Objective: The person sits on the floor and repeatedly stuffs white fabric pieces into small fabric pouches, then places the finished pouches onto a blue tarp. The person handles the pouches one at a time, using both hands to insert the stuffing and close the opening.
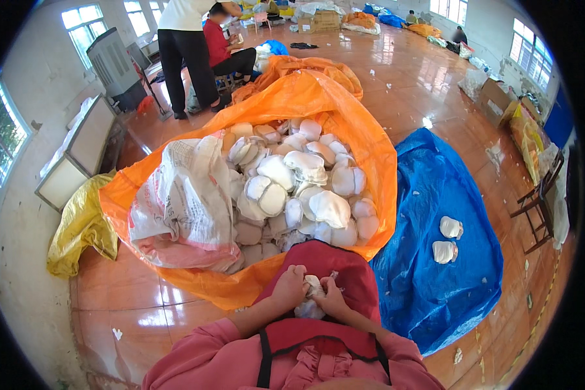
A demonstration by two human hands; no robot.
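Note:
Over my red apron (pixel 354 279), my left hand (pixel 290 287) and my right hand (pixel 331 299) grip a small white cloth pad (pixel 313 285) between them. The fingers of both hands are closed on it, and its exact shape is partly hidden. A whitish piece (pixel 310 309) lies just below, against my lap. In front of me a large orange sack (pixel 378 195), spread wide, holds a heap of rounded white and cream cloth pads (pixel 276 171). To my right, two small bundles of white pads (pixel 451 227) rest on a blue tarp (pixel 429 299).
A crumpled white woven sack (pixel 182 201) lies over the orange sack's left side. At far left are a yellow sack (pixel 81 224) and a grey air cooler (pixel 116 62). A standing person (pixel 188 52) and a seated person (pixel 222 49) are beyond. A wooden chair (pixel 541 201) stands right.

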